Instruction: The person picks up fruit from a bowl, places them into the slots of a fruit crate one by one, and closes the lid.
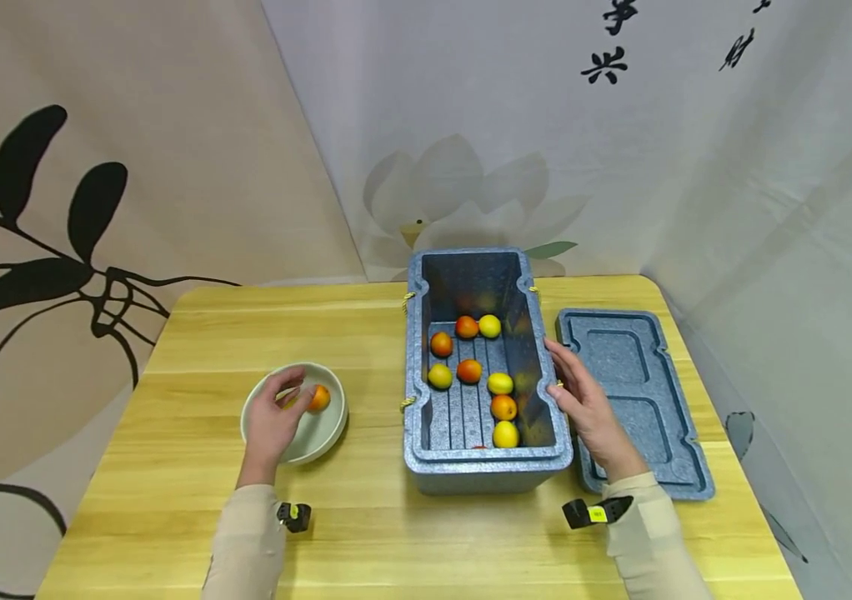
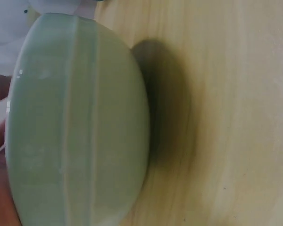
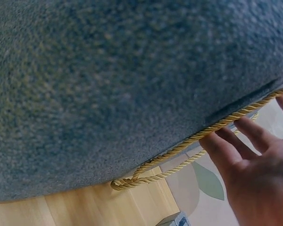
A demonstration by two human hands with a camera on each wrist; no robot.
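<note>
your left hand (image 1: 270, 421) curls round an orange fruit (image 1: 318, 397) in the pale green bowl (image 1: 324, 437); a loose pinch could drop it. right hand (image 1: 585, 400), fingers straight, rests against the foam box (image 1: 471, 467).

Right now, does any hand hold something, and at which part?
The left hand reaches into the pale green bowl and touches an orange fruit; a firm grip cannot be told. The right hand rests open against the blue foam box rim, holding nothing.

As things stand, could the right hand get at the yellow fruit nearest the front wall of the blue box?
Probably yes: the right hand rests on the box rim, the lid lies aside, nothing covers the yellow fruit.
</note>
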